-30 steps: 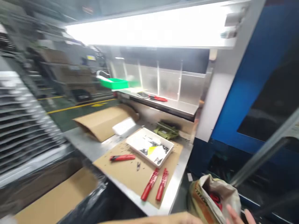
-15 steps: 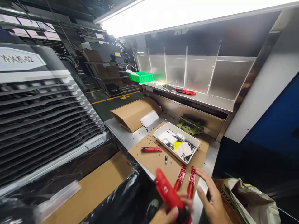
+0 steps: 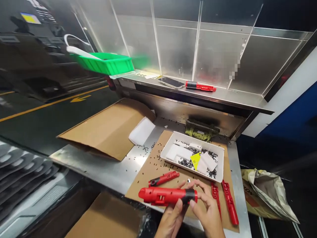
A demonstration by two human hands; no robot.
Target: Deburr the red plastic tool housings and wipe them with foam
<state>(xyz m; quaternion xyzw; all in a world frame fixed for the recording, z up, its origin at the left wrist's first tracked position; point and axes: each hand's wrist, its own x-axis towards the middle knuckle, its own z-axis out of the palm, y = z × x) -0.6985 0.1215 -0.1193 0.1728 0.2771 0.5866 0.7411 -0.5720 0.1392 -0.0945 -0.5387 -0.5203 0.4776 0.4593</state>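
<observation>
A long red plastic tool housing [image 3: 162, 195] with a black band near its right end lies level across my hands, above the front of the cardboard sheet. My left hand [image 3: 170, 216] grips it from below, thumb on the near side by the black band. The fingers and thumb of my right hand [image 3: 209, 210] close around its black right end. Just behind the fingers a small shiny metal piece [image 3: 188, 180] shows. Another red and black housing [image 3: 164, 178] lies beyond the held one. Two open red half-shells [image 3: 216, 196] [image 3: 230, 205] lie right of my right hand.
A white tray [image 3: 223, 165] holds small black parts and white pieces on the cardboard sheet [image 3: 142, 185]. Loose black bits dot the metal table. A bent cardboard piece [image 3: 106, 129] lies left. On the shelf are a phone [image 3: 171, 82], a red tool [image 3: 200, 86] and a green bin [image 3: 109, 65].
The view has moved closer and down to the bench. The red housing has turned from steeply tilted to level. My right hand, apart and open before, is now at its black end.
</observation>
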